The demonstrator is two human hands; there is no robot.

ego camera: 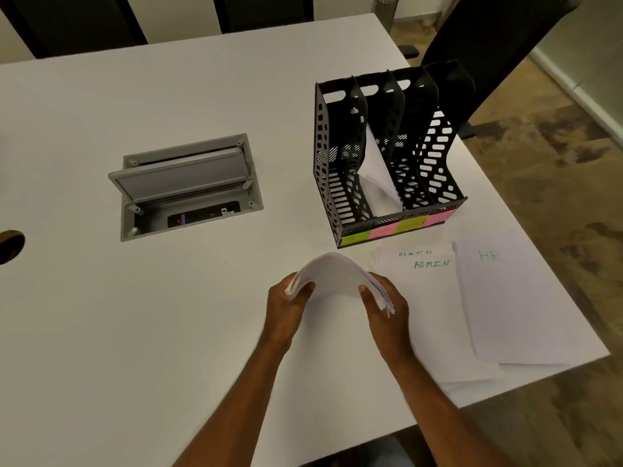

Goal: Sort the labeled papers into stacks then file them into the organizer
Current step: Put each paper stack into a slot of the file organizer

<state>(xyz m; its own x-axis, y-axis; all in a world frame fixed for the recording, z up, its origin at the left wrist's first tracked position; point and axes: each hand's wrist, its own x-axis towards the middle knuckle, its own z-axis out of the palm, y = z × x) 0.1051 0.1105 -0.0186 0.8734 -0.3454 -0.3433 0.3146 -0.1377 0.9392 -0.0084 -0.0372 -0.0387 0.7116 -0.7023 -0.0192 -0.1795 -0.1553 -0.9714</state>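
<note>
Head view: left hand (292, 298) and right hand (382, 298) grip bowed paper stack (332, 274) above table (168, 315), near organizer (387, 156). Risk: bowed sheets slip, fan out, mix with ADMIN pile (428, 298).

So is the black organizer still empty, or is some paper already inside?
Not empty. A bundle of white paper leans in the second slot from the left of the organizer; the other three slots show no paper.

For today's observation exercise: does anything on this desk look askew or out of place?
Yes. The papers in the organizer's second slot slump diagonally instead of standing upright. The ADMIN stack is fanned unevenly, and the HR stack lies tilted, its corner at the table's edge.
</note>
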